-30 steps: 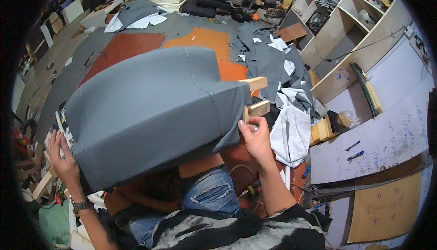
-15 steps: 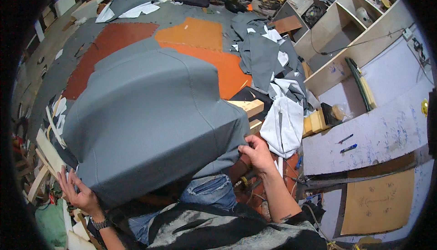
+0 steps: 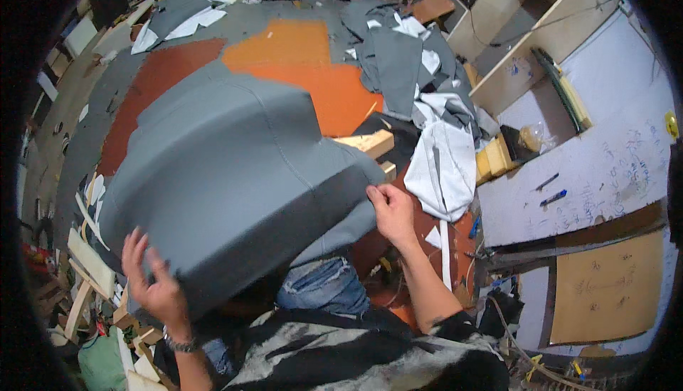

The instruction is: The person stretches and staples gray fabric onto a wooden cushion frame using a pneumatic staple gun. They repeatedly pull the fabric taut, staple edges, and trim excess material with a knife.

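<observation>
A large grey upholstery cover (image 3: 228,156) with stitched seams lies over a seat-shaped form in front of me. Pale wooden bars (image 3: 366,143) stick out from under it on the right side. My right hand (image 3: 393,214) pinches the cover's edge at the right front corner, thumb and fingers closed on the cloth. Beside the left front corner, my left hand (image 3: 158,286) is raised with its fingers spread, holding nothing. Whether its fingertips touch the cover I cannot tell. The underside of the form is hidden.
Orange and brown sheets (image 3: 348,99) lie on the floor beyond. Grey and white cloth pieces (image 3: 441,167) are heaped to the right, near a wooden shelf unit (image 3: 512,7) and a white board (image 3: 569,199) with pens. Wood offcuts (image 3: 91,266) crowd the left side.
My left hand has come off the cover's left corner, moving right and up with fingers spread. The right hand still grips the edge, slightly higher. The view has shifted and the form has tilted slightly.
</observation>
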### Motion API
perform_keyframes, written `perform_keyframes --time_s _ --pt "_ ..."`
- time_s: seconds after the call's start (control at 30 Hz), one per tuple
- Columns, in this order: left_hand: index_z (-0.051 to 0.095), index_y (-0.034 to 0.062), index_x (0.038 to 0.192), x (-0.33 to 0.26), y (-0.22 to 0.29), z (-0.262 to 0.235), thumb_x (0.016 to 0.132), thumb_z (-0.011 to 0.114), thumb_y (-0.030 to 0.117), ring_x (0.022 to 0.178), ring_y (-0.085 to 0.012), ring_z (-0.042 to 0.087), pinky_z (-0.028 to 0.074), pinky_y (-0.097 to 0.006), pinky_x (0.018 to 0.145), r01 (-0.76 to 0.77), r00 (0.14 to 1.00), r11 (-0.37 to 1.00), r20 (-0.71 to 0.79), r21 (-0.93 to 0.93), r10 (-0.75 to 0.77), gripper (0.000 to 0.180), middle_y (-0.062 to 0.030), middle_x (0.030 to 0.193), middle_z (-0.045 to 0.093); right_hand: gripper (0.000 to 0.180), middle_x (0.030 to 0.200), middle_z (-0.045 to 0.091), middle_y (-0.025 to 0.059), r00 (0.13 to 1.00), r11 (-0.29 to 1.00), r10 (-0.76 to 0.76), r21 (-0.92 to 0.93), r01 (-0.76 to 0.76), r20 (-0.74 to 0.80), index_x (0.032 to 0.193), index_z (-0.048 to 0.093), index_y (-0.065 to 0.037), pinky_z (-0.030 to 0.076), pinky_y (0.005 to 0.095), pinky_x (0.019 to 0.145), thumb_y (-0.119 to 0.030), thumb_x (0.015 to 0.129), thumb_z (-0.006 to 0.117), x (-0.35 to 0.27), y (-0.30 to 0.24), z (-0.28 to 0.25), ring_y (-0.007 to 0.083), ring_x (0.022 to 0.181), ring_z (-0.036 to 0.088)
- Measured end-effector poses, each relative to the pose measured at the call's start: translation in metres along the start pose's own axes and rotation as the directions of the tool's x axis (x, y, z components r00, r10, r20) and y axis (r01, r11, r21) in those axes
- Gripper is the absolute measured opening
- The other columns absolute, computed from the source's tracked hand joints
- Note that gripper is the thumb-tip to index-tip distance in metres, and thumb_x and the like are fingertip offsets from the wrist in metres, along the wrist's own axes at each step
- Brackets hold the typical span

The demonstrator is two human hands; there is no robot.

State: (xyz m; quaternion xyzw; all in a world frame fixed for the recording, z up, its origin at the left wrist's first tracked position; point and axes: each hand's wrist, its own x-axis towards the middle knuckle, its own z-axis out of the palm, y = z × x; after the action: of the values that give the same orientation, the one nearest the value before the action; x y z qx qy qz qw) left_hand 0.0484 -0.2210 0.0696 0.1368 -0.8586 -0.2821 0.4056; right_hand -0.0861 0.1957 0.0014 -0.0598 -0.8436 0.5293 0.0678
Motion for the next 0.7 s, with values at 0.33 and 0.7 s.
perform_keyframes --time_s 0.33,0.7 --pt "0.051 0.009 0.153 -0.032 0.19 0.196 0.092 0.075 0.042 0.149 -0.0384 0.04 0.025 -0.063 0.123 -0.53 0.714 0.846 0.565 0.05 0.414 0.073 -0.0153 0.158 0.048 0.034 0.083 0.072 0.0164 0.993 0.988 0.112 0.097 -0.116 0.042 0.096 0.067 0.002 0.05 0.0354 0.067 -0.031 0.102 0.07 -0.025 0.031 0.02 0.018 0.072 0.065" --pt "0.045 0.0077 0.157 -0.059 0.178 0.214 0.085 0.074 0.064 0.156 -0.0338 0.029 0.009 -0.067 0.123 -0.622 0.712 0.757 0.548 0.2 0.44 0.096 -0.0143 0.166 0.039 0.017 0.079 0.065 0.0186 0.967 0.963 -0.253 0.101 0.25 0.018 0.094 0.062 0.002 0.049 0.0416 0.069 -0.013 0.099 0.067 -0.024 0.082 0.008 0.0331 0.074 0.065"
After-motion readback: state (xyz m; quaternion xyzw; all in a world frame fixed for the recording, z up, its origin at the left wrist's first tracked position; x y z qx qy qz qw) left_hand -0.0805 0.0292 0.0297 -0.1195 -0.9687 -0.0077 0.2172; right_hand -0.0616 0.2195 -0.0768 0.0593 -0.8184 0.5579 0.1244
